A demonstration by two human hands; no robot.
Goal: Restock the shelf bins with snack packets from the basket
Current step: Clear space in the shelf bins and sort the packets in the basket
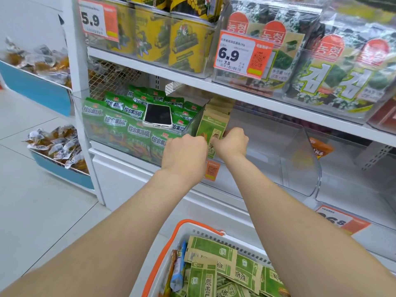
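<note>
Both my hands reach into a clear shelf bin (295,159) on the lower shelf. My left hand (185,150) and my right hand (233,141) grip a green-and-tan snack packet (212,127) from either side, holding it upright at the front of a row of like packets along the bin's left wall. Below me stands a white basket with orange handles (169,249), holding several more green-and-tan packets (227,266).
The bin to the left holds bright green packets (120,121) with a phone (158,115) lying on top. An orange packet (320,147) sits in the bin to the right. Seaweed packs (334,67) fill the shelf above. Blue-fronted bins (42,86) of wrapped snacks stand left.
</note>
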